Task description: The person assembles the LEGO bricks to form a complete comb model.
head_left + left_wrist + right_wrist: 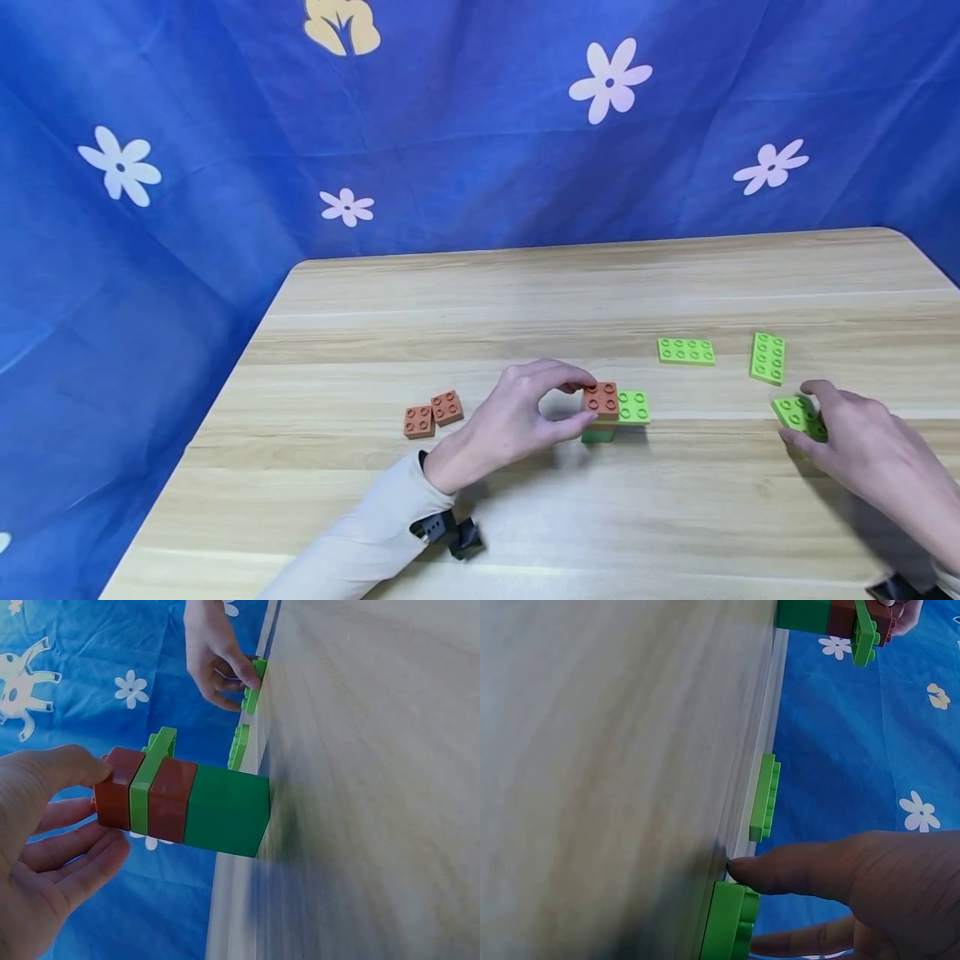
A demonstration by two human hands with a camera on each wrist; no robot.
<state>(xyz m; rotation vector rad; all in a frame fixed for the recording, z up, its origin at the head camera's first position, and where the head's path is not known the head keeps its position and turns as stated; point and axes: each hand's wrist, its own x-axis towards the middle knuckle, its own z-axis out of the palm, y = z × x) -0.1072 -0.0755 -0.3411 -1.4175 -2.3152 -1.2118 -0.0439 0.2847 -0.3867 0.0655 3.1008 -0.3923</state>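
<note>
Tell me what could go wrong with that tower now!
The tower might tip: its overhanging plate has nothing under the part that sticks out, so pressing there could topple it.

The left grip pinches the top brick, so a sideways nudge might push everything over.

The right grip, fingers around the near plate, could bump the neighbour plate, which lies close by.
</note>
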